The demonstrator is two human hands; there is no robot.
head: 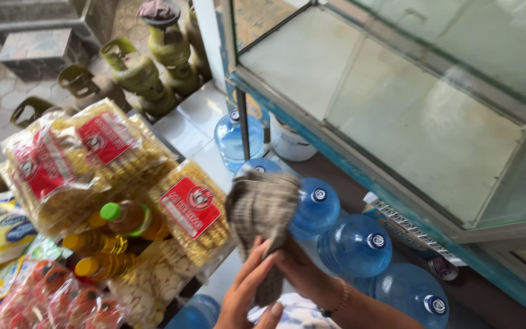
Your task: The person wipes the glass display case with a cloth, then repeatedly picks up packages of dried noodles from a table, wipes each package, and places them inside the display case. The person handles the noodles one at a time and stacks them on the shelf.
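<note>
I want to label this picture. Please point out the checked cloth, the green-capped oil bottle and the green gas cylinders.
checked cloth [263,204], head view, upper bunched part.
green-capped oil bottle [130,218], head view, shoulder beside cap.
green gas cylinders [136,74], head view, body of one cylinder.

Blue water jugs [355,245] are ranged on the floor beneath a glass display case [421,116]. Green gas cylinders [147,76] are grouped behind. Bagged yellow crackers [86,164] and yellow oil bottles [126,219] are stacked at left.
</note>
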